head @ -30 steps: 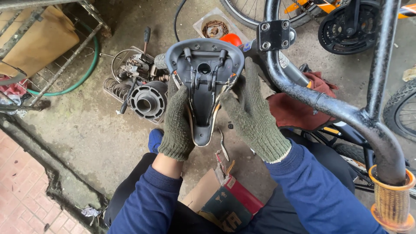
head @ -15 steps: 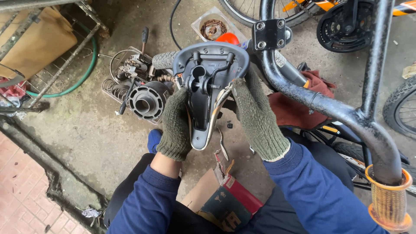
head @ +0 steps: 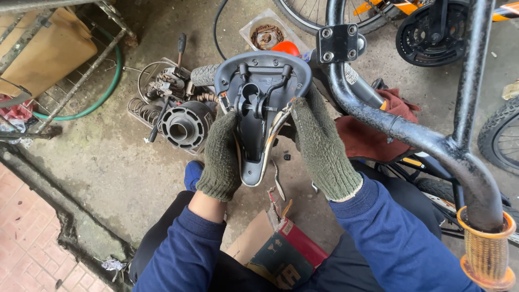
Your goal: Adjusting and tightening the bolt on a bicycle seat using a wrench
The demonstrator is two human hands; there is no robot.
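An upturned bicycle saddle (head: 258,81), grey plastic underside with black rails and clamp, is held up in front of me, nose pointing toward my body. My left hand (head: 220,157), in a dark green knit glove, grips the saddle's narrow nose from the left. In a matching glove, my right hand (head: 320,141) clasps the saddle's right edge, where a torn cover edge shows. Both sleeves are blue.
A black bicycle frame tube (head: 400,130) with a stem clamp (head: 337,43) curves past on the right, ending in an orange-wrapped part (head: 485,249). A red rag (head: 373,135) lies beneath. Metal parts and a black hub (head: 184,125) sit left; a cardboard box (head: 284,251) lies by my knees.
The saddle and both hands have shifted slightly right and up in view; the grip stays the same.
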